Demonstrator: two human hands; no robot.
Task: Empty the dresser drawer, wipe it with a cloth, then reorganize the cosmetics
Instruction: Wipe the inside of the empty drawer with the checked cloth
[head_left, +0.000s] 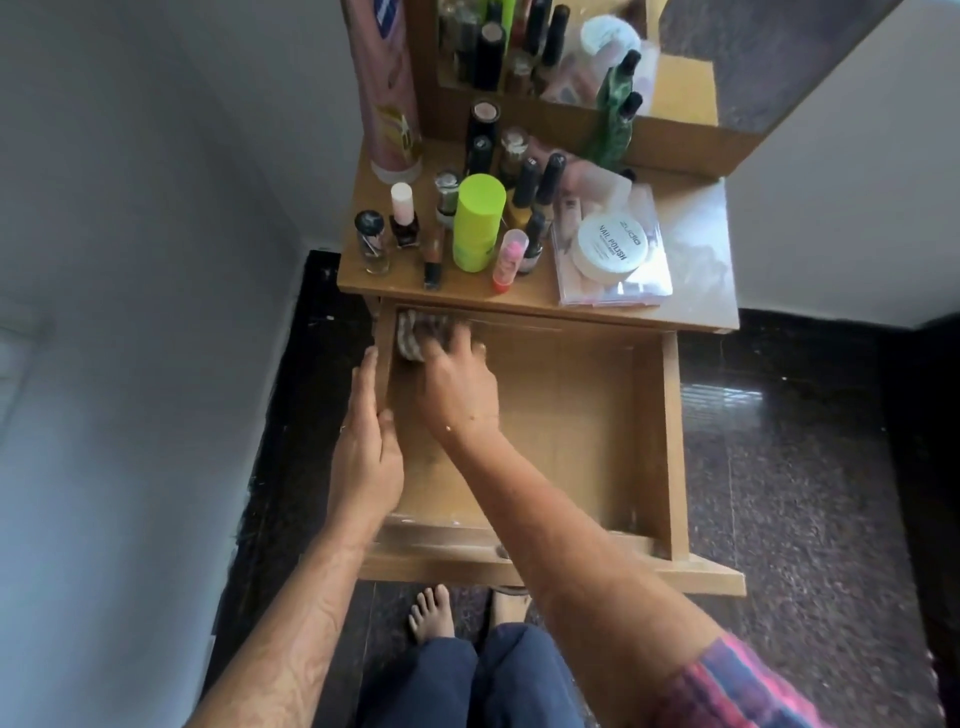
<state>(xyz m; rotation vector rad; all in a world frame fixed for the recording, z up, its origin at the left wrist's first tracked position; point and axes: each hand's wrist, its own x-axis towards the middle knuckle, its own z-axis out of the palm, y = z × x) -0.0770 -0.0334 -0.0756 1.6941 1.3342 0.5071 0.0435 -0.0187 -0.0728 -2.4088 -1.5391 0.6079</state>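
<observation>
The wooden drawer (670, 441) is pulled out, and nothing lies on its bare bottom but the cloth. My right hand (457, 384) presses a striped brown cloth (413, 335) into the drawer's far left corner, fingers curled over it. My left hand (366, 447) grips the drawer's left wall, thumb inside and fingers outside. On the dresser top (691, 291) stand the cosmetics: a lime green tube (477, 223), several nail polish bottles (402, 218), a pink lipstick (508, 260), and a white nail polish remover tub (613, 244) on a clear palette case (613, 291).
A tall pink bottle (389, 104) stands at the dresser's back left. A mirror (571, 47) behind the top reflects the bottles. A grey wall lies to the left, dark stone floor (805, 467) around. My legs and bare foot (431, 613) are under the drawer front.
</observation>
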